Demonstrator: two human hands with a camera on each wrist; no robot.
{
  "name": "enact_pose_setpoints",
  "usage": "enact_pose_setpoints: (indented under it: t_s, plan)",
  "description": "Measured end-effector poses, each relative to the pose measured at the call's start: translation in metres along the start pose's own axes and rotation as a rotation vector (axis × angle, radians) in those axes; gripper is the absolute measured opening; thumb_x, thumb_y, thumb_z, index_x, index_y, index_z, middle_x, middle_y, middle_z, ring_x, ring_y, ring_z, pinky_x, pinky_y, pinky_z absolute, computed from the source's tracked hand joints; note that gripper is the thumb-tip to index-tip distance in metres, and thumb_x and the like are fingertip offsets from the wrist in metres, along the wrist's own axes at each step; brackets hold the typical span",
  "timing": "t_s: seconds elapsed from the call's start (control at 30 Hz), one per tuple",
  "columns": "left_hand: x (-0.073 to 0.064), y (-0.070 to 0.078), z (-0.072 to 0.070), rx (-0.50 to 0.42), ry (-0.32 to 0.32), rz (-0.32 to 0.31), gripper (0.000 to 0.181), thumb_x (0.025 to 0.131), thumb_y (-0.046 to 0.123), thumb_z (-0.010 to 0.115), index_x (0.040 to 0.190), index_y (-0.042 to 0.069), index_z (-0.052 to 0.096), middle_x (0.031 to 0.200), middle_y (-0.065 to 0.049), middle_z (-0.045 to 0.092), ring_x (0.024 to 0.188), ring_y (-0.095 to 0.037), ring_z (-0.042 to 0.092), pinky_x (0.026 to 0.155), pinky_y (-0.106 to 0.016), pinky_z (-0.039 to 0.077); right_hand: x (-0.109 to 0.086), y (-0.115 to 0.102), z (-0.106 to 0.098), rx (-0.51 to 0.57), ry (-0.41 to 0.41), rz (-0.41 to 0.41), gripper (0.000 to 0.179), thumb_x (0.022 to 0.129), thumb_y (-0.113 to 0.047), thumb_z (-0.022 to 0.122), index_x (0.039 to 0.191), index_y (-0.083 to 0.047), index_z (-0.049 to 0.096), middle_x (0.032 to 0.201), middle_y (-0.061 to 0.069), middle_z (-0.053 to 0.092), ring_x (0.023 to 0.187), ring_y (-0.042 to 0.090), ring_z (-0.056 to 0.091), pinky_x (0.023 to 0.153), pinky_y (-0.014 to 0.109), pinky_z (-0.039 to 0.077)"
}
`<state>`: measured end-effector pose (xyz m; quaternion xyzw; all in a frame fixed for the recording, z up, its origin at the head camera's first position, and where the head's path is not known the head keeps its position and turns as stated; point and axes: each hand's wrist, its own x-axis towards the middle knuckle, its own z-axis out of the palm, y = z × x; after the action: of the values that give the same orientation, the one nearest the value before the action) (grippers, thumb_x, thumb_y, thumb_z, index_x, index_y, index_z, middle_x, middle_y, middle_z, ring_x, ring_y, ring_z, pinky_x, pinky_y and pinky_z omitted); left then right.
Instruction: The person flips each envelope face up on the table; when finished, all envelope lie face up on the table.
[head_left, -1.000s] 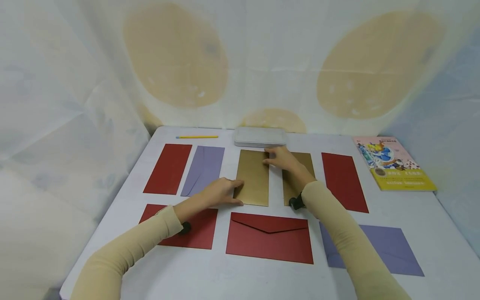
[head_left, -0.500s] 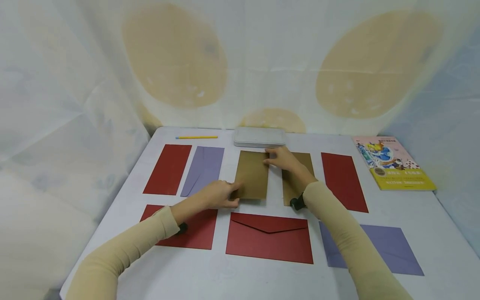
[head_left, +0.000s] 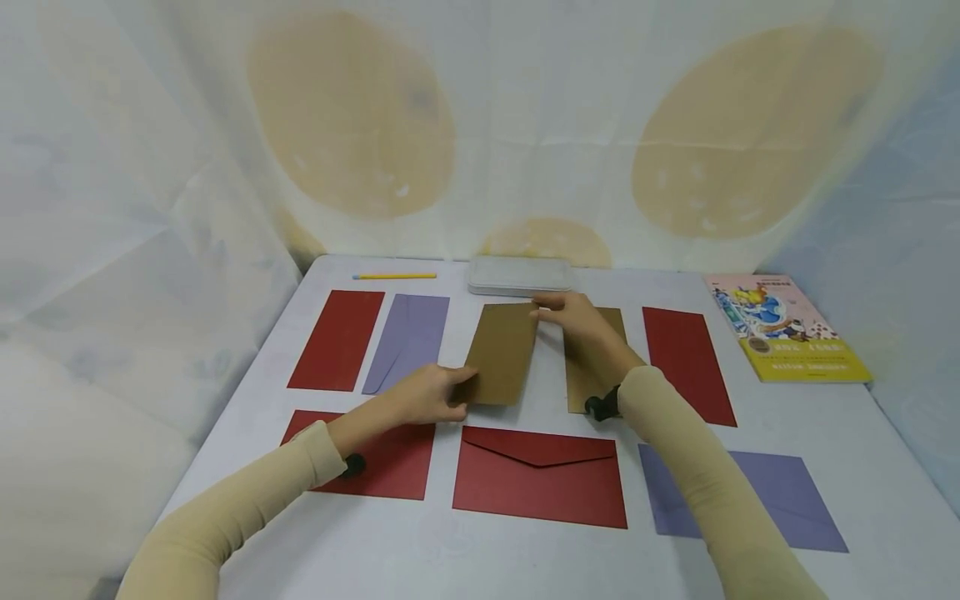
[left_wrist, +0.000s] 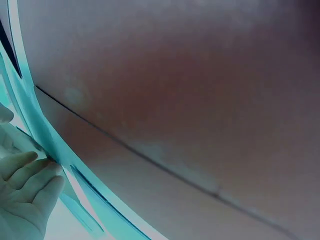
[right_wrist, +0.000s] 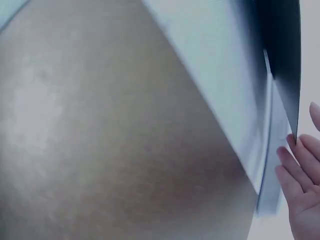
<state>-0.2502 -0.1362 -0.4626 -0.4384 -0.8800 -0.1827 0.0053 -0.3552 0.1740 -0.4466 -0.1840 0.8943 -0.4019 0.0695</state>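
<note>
So we've got both hands on one gold envelope (head_left: 501, 358) in the middle of the surface (head_left: 397, 554). Our left hand (head_left: 423, 396) has its near left corner pinched between thumb and fingers, and our right hand (head_left: 576, 318) pinches the far right corner the same way. The envelope sits at a slant and looks at least partly lifted, though we can't tell how much of it touches down.

Just to the right there's a second gold envelope (head_left: 581, 379) lying flat, with our right wrist crossing over it. Right in front of us is a red flap envelope (head_left: 540, 487), and our left forearm passes above a plain red envelope (head_left: 397, 467). Over to the left of our left hand, a purple envelope (head_left: 411, 333) lies next to another red one. Behind the gold pair, near the back edge, we've got a flat grey case (head_left: 520, 273) and a yellow pencil (head_left: 401, 276), plus a picture book (head_left: 787, 329) at the far right. Both wrist views are mostly a brownish blur, tbh.
</note>
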Motion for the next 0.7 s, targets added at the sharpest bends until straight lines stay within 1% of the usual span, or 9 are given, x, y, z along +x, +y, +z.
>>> enact_pose_setpoints:
  t_s: [0.1, 0.23, 0.33, 0.4, 0.47, 0.53, 0.57, 0.63, 0.7]
  plan:
    - [-0.001, 0.001, 0.0, -0.043, -0.001, -0.013, 0.056, 0.078, 0.018, 0.069, 0.128, -0.004, 0.059, 0.113, -0.015, 0.068, 0.058, -0.005, 0.04, 0.056, -0.02, 0.04, -0.003, -0.002, -0.005, 0.104, -0.006, 0.01, 0.054, 0.095, -0.031, 0.063, 0.141, -0.007, 0.049, 0.139, 0.01, 0.053, 0.13, 0.028, 0.046, 0.106, 0.045, 0.034]
    - [-0.002, 0.003, -0.002, -0.141, -0.033, -0.062, 0.059, 0.078, 0.015, 0.069, 0.133, -0.002, 0.056, 0.094, -0.01, 0.07, 0.047, 0.0, 0.026, 0.048, -0.019, 0.031, -0.007, -0.006, -0.011, 0.238, 0.012, -0.007, 0.057, 0.094, -0.028, 0.065, 0.144, -0.008, 0.047, 0.139, 0.009, 0.053, 0.131, 0.025, 0.046, 0.106, 0.043, 0.034]
    - [-0.002, 0.003, -0.002, -0.213, -0.061, -0.103, 0.063, 0.078, 0.014, 0.069, 0.138, 0.003, 0.053, 0.076, -0.004, 0.062, 0.043, 0.0, 0.02, 0.046, -0.018, 0.028, -0.009, -0.011, -0.013, 0.3, 0.038, -0.034, 0.057, 0.093, -0.024, 0.067, 0.144, -0.009, 0.047, 0.14, 0.01, 0.052, 0.131, 0.024, 0.046, 0.106, 0.042, 0.035]
    - [-0.001, 0.003, -0.001, -0.244, -0.062, -0.106, 0.064, 0.078, 0.015, 0.07, 0.139, 0.005, 0.052, 0.088, -0.007, 0.068, 0.048, -0.002, 0.022, 0.047, -0.02, 0.028, -0.01, -0.014, -0.014, 0.33, 0.058, -0.047, 0.056, 0.092, -0.022, 0.068, 0.143, -0.01, 0.047, 0.141, 0.01, 0.051, 0.131, 0.024, 0.045, 0.106, 0.041, 0.035]
    - [0.001, 0.003, 0.0, -0.275, -0.053, -0.091, 0.064, 0.079, 0.014, 0.071, 0.139, 0.005, 0.052, 0.108, -0.01, 0.069, 0.057, -0.001, 0.041, 0.054, -0.02, 0.037, -0.012, -0.018, -0.015, 0.34, 0.074, -0.05, 0.056, 0.092, -0.022, 0.068, 0.143, -0.011, 0.048, 0.141, 0.01, 0.05, 0.132, 0.024, 0.045, 0.106, 0.04, 0.035]
    - [0.003, 0.003, 0.002, -0.318, -0.039, -0.068, 0.062, 0.079, 0.013, 0.072, 0.138, 0.004, 0.053, 0.126, -0.011, 0.062, 0.08, -0.005, 0.059, 0.068, -0.023, 0.047, -0.014, -0.023, -0.015, 0.341, 0.093, -0.05, 0.057, 0.091, -0.022, 0.069, 0.143, -0.012, 0.048, 0.142, 0.009, 0.05, 0.132, 0.023, 0.044, 0.106, 0.04, 0.036]
    - [0.004, 0.003, 0.003, -0.334, -0.032, -0.055, 0.062, 0.079, 0.012, 0.072, 0.138, 0.004, 0.053, 0.13, -0.011, 0.059, 0.096, -0.008, 0.061, 0.076, -0.025, 0.049, -0.015, -0.025, -0.016, 0.34, 0.105, -0.045, 0.057, 0.091, -0.023, 0.07, 0.143, -0.014, 0.049, 0.141, 0.007, 0.051, 0.132, 0.022, 0.045, 0.105, 0.039, 0.036]
    - [0.006, 0.003, 0.004, -0.376, -0.026, -0.038, 0.061, 0.08, 0.01, 0.071, 0.138, 0.003, 0.052, 0.131, -0.01, 0.058, 0.116, -0.013, 0.057, 0.089, -0.03, 0.048, -0.016, -0.029, -0.016, 0.334, 0.13, -0.032, 0.058, 0.089, -0.027, 0.071, 0.142, -0.015, 0.05, 0.141, 0.006, 0.052, 0.131, 0.021, 0.046, 0.104, 0.039, 0.038]
    - [0.008, 0.003, 0.006, -0.422, -0.025, -0.026, 0.06, 0.082, 0.007, 0.07, 0.138, 0.003, 0.051, 0.13, -0.009, 0.059, 0.117, -0.015, 0.057, 0.092, -0.032, 0.048, -0.016, -0.031, -0.016, 0.323, 0.154, -0.024, 0.059, 0.088, -0.029, 0.073, 0.142, -0.016, 0.051, 0.14, 0.006, 0.053, 0.13, 0.021, 0.047, 0.104, 0.038, 0.038]
